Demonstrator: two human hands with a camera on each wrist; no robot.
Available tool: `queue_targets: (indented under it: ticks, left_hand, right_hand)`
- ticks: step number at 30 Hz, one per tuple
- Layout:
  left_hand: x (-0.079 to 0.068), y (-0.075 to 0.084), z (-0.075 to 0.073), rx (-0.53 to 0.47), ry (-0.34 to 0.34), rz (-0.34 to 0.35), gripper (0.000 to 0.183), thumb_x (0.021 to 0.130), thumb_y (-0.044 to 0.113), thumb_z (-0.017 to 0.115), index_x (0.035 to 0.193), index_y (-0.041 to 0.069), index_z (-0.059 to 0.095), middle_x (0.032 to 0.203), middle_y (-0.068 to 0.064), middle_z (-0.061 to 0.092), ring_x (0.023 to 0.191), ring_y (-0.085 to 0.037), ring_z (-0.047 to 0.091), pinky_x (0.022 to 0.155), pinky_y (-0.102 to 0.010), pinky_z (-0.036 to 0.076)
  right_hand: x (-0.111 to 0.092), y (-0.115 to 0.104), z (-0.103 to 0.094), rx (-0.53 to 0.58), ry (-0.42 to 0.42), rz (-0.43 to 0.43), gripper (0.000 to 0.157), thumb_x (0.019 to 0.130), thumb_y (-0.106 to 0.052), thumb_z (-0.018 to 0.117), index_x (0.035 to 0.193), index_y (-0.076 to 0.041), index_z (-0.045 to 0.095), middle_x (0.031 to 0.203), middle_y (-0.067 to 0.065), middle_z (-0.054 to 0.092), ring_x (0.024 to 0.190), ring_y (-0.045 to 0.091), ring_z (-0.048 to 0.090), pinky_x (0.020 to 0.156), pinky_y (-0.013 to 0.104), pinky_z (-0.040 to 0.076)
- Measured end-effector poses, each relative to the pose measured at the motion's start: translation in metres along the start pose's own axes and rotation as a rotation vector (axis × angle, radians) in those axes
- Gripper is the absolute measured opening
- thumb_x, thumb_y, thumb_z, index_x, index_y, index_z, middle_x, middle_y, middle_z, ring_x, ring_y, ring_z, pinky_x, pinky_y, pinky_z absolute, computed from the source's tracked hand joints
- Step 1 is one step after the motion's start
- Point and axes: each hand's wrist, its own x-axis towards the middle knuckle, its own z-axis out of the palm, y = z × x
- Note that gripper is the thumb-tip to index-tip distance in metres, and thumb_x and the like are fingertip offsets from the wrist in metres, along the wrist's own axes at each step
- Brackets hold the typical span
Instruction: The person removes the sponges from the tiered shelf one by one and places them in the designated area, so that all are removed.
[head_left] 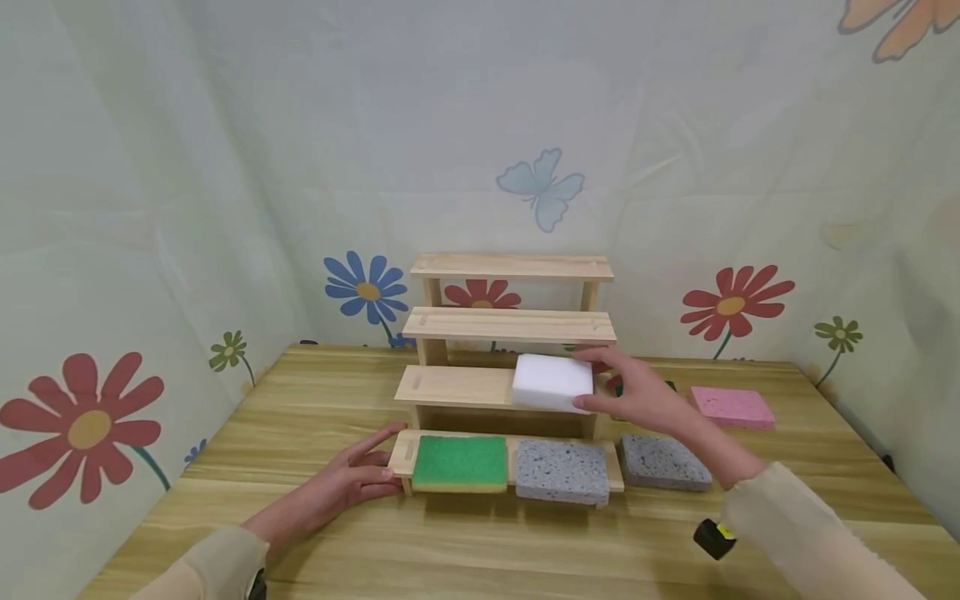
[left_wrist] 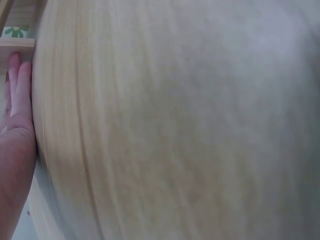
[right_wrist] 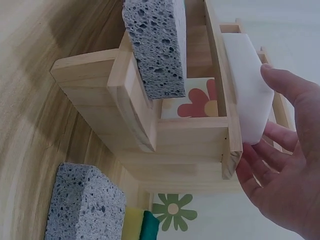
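On the right half of the second step of a wooden stepped rack [head_left: 457, 384] lies a white sponge block [head_left: 553, 382]. My right hand [head_left: 637, 392] pinches its right end, thumb at the front and fingers behind; the right wrist view shows the same white sponge [right_wrist: 250, 85] against the step. My left hand [head_left: 348, 483] touches the left end of the lowest step, its fingers [left_wrist: 22, 95] straight in the left wrist view. A green scouring sponge [head_left: 460, 462] with a yellow underside and a grey speckled sponge [head_left: 562, 471] lie side by side on that lowest step.
Right of the rack, another grey speckled sponge [head_left: 665, 463] and a pink sponge [head_left: 731, 407] lie on the wood-grain table [head_left: 480, 550]. A dark green sponge edge [head_left: 670, 386] shows behind my right hand. A flowered cloth [head_left: 450, 125] hangs behind and along both sides.
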Motion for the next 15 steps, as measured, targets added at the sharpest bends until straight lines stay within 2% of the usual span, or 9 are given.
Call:
queue_targets:
  ticks: [4,15]
  left_hand:
    - [0.0002,-0.001,-0.0006,0.001,0.0,0.006,0.075,0.099,0.009,0.054,0.16,0.019,0.012,0.141,-0.012,0.049,0.119,-0.019,0.061,0.102,-0.033,0.054]
    - [-0.0002,-0.0001,-0.0003,0.003,0.008,-0.009,0.075,0.1,0.011,0.055,0.16,0.02,0.012,0.142,-0.013,0.048,0.119,-0.019,0.062,0.102,-0.032,0.054]
  right_hand:
    - [-0.0007,0.0007,0.0026,0.0,0.009,0.006,0.06,0.084,-0.035,0.079,0.135,-0.015,0.056,0.127,0.01,0.062,0.107,0.026,0.059,0.089,0.039,0.054]
    - [-0.0018,-0.0012,0.0078,-0.042,0.023,0.004,0.066,0.08,-0.031,0.083,0.136,-0.014,0.053,0.12,0.012,0.064,0.101,0.023,0.06,0.085,0.035,0.054]
